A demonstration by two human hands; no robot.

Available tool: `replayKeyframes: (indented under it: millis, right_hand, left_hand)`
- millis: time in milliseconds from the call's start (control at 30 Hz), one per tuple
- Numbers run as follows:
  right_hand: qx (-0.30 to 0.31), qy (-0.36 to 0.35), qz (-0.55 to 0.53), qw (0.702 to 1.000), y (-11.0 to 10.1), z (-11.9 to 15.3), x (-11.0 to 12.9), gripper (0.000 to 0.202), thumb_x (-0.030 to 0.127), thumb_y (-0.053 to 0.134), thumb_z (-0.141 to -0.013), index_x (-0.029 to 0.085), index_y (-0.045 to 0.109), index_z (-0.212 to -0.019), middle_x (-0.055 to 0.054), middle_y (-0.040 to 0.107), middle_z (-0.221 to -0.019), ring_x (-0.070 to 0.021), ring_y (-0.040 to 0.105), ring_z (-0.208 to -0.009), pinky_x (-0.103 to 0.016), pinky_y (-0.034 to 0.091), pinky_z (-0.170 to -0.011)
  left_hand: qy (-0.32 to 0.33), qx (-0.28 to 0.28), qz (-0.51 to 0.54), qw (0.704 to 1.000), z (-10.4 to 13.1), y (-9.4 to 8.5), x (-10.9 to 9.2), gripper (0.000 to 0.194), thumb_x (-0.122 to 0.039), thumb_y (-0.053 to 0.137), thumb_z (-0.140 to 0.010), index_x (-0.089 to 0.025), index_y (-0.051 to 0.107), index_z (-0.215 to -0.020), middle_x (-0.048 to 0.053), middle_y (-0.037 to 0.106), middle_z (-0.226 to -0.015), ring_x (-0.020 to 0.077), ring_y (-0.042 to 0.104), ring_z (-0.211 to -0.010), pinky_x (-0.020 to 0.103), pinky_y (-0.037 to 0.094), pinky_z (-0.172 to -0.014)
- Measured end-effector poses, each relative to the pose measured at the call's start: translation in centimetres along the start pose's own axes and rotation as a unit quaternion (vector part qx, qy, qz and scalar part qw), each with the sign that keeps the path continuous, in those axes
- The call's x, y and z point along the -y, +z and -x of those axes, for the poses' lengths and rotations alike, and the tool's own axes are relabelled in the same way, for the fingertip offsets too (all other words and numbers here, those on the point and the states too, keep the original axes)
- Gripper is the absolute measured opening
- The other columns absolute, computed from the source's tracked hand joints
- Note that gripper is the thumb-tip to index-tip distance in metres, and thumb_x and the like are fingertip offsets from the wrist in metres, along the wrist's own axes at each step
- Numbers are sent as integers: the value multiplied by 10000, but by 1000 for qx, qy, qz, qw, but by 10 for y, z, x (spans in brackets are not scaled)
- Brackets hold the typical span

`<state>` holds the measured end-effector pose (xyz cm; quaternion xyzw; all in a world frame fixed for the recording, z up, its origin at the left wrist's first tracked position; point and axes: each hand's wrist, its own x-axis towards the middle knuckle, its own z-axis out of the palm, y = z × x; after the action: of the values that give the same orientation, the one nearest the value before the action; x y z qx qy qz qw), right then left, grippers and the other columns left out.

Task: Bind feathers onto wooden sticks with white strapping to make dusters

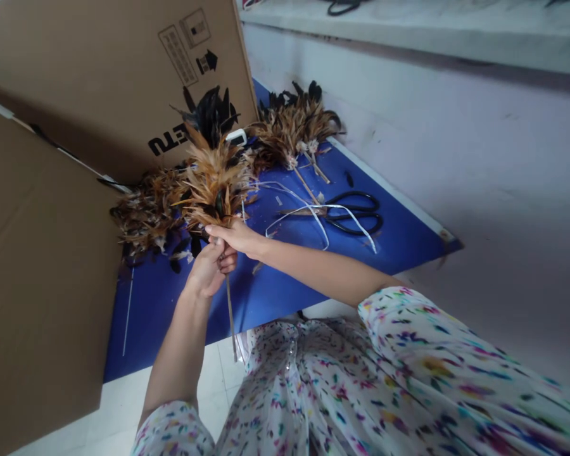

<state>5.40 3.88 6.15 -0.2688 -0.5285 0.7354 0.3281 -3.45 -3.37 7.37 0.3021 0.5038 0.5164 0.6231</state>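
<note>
A feather duster [213, 180] with brown and black feathers is held upright over the blue tabletop, its thin stick pointing down past the table's near edge. My left hand [209, 269] is closed around the stick just below the feathers. Just above it, my right hand [235, 235] is closed at the base of the feathers, its fingers partly hidden. To the right lie scissors [354, 214] with black handles, and a white string [294, 212] loops across them. Farther back rest more feather dusters [297, 123] with short sticks showing.
Loose brown feathers [147, 212] are heaped at the left of the blue table [171, 310]. A large cardboard box [109, 69] stands behind and to the left. A pale wall [432, 158] with a ledge [432, 35] borders the right side. A white object [237, 136] sits behind the duster.
</note>
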Motion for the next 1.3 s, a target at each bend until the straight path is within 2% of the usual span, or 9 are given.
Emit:
replayKeyframes:
  millis: [200, 367, 533, 600, 633, 700, 867, 1067, 1300]
  right_hand:
    - [-5, -20, 19, 1000, -5, -4, -2, 232, 330, 593, -860, 163, 583, -698, 6, 599, -663, -76, 538, -628, -172, 468, -587]
    - [-1, -55, 15, 998, -14, -8, -5, 189, 364, 621, -837, 178, 651, -821, -10, 669, -805, -96, 581, -731, -226, 494, -747]
    - [73, -19, 129, 989, -56, 0, 14, 360, 484, 640, -801, 129, 679, -845, -41, 673, -787, -120, 572, -724, -268, 486, -721]
    - [5, -50, 187, 981, -82, 5, 24, 249, 343, 689, -775, 133, 683, -910, -12, 670, -788, -100, 565, -713, -247, 465, -719]
    - [-51, -73, 224, 971, -95, 8, 28, 198, 254, 706, -746, 130, 687, -900, -4, 666, -781, -93, 561, -708, -241, 455, -731]
    - [-95, -102, 290, 947, -119, 17, 33, 112, 166, 686, -728, 132, 702, -834, -1, 672, -798, -90, 571, -720, -236, 443, -748]
    - [-67, -88, 435, 894, -141, 39, 29, 116, 127, 638, -751, 165, 733, -803, 8, 674, -733, -103, 577, -682, -230, 416, -705]
    - [30, -130, 560, 818, -119, 31, 17, 242, 67, 535, -827, 159, 723, -950, -47, 683, -940, -150, 595, -869, -264, 400, -811]
    - [119, -197, 732, 641, -87, -7, -14, 303, 157, 429, -935, 204, 682, -1096, -106, 625, -1090, -212, 518, -967, -330, 329, -775]
  left_hand:
    - [8, -17, -29, 999, -8, 4, 3, 424, -358, 727, -727, -181, 351, -648, -85, 296, -540, 29, 261, -415, 155, 178, -398]
    - [4, -19, -49, 999, -11, 16, 2, 441, -388, 723, -721, -184, 342, -637, -92, 278, -521, 22, 237, -396, 149, 157, -387]
    - [1, -12, -38, 999, -11, 17, -7, 371, -369, 712, -748, -173, 403, -688, -85, 312, -546, 15, 226, -398, 143, 155, -380]
    - [6, -3, -19, 1000, -12, 12, -14, 326, -341, 696, -771, -171, 423, -714, -87, 303, -548, 14, 213, -392, 141, 155, -374]
    - [13, -2, -9, 1000, -13, 10, -18, 304, -328, 683, -787, -171, 430, -723, -89, 295, -547, 15, 208, -388, 140, 155, -370]
    - [28, -9, 9, 1000, -16, 5, -26, 266, -306, 655, -818, -171, 441, -734, -89, 293, -547, 15, 209, -381, 136, 162, -363]
    - [60, -39, 33, 997, -26, 0, -46, 212, -281, 597, -869, -171, 470, -739, -83, 297, -536, 19, 217, -365, 139, 177, -342]
    - [61, -34, 38, 997, -33, 7, -60, 195, -236, 525, -907, -171, 488, -727, -72, 293, -529, 24, 204, -358, 144, 165, -324]
    - [45, -40, 52, 997, -38, 4, -56, 203, -249, 579, -880, -168, 468, -730, -75, 318, -541, 10, 229, -355, 125, 197, -331]
